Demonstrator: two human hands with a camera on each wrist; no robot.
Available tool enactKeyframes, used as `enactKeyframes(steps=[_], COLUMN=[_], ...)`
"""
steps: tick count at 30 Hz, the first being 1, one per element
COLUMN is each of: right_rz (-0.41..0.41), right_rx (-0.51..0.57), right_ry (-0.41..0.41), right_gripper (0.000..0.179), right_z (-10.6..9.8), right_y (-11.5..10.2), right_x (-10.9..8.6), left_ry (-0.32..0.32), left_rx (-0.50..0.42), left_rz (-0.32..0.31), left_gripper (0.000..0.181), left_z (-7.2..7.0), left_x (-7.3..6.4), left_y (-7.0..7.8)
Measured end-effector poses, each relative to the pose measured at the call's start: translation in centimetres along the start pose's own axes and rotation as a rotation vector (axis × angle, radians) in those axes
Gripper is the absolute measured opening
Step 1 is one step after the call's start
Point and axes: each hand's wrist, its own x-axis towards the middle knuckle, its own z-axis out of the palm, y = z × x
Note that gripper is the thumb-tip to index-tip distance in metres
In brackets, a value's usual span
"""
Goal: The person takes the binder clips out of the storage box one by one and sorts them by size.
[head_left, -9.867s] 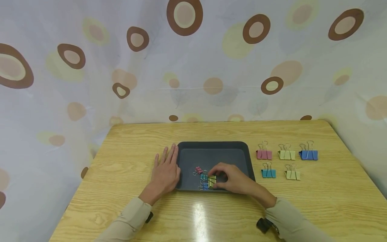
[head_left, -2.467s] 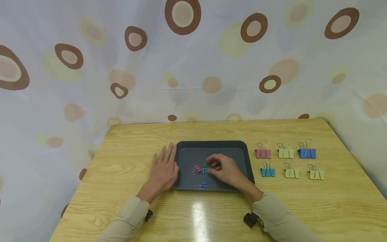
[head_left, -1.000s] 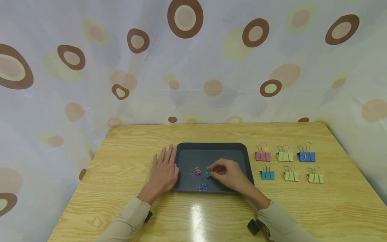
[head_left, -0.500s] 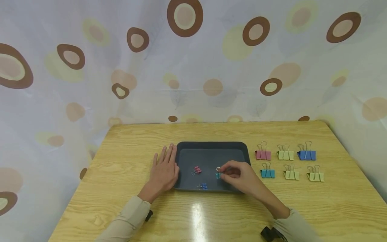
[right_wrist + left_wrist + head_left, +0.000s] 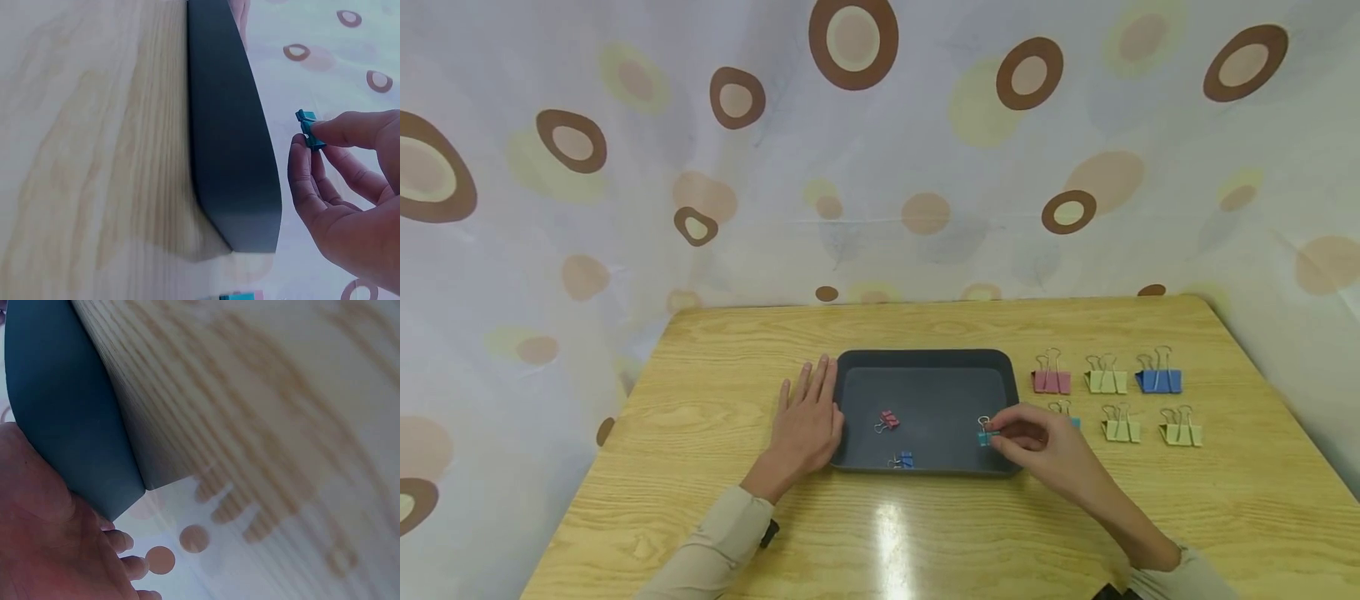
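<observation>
Over the right side of the dark tray [image 5: 925,358], my right hand [image 5: 1048,442] pinches a small teal binder clip [image 5: 984,438] between thumb and fingers. The right wrist view shows the same teal clip [image 5: 310,128] at the fingertips, above the level of the tray wall [image 5: 234,125]. My left hand [image 5: 801,429] lies with straight fingers along the tray's left edge, and in the left wrist view its palm [image 5: 37,506] is against the tray wall. Inside the tray lie a small pink binder clip [image 5: 889,419] and a small blue binder clip [image 5: 907,459].
Right of the tray, larger binder clips stand in two rows. At the back are pink [image 5: 1051,382], pale yellow [image 5: 1107,382] and blue [image 5: 1159,382]; in front are teal [image 5: 1076,422], partly behind my right hand, and two pale yellow ones [image 5: 1122,431]. A patterned curtain [image 5: 880,167] hangs behind the table.
The yellow clip earlier under my right hand has left the tray, and another pale yellow clip stands in the front row. My right hand has since taken the teal clip and carried it right.
</observation>
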Motion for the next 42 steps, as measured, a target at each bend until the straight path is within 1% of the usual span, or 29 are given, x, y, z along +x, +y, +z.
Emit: enactKeyframes(steps=[6,8,16,22,26,30,34,39,42], right_rz=[-0.050,-0.048,0.059,0.079,0.109,0.140,0.156,0.184,0.182], right_rx=[-0.020,-0.030,-0.116,-0.182,-0.220,-0.297,-0.358,-0.397,-0.424], right_ry=[0.056,0.063,0.114,0.115,0.119,0.114,0.093,0.086,0.089], right_gripper=[0.015,0.016,0.014,0.014,0.013,0.010,0.009,0.009,0.009], right_z=[-1.0,-1.3,-3.0,-4.5,-5.4,-6.1,-6.5,-6.8,-6.8], right_y=[0.5,0.7,1.7,2.8,3.5,4.1,4.5,4.6,4.4], right_x=[-1.5,-2.0,-3.8,-4.6,-4.9,-5.1,-5.3,-5.3,-5.3], left_ry=[0.006,0.006,0.012,0.015,0.017,0.016,0.004,0.002,-0.002], left_rx=[-0.005,-0.009,-0.021,-0.030,-0.021,-0.019,-0.023,-0.020,-0.015], left_rz=[0.006,0.007,0.014,0.015,0.017,0.015,0.007,0.000,-0.001], left_gripper=[0.063,0.063,0.063,0.063,0.063,0.063,0.063,0.064,0.064], left_z=[0.3,0.3,0.2,0.2,0.2,0.1,0.0,-0.1,-0.1], left_x=[0.0,0.0,0.0,0.0,0.0,0.0,-0.1,-0.1,-0.1], left_y=[0.0,0.0,0.2,0.2,0.2,0.2,0.2,0.1,0.1])
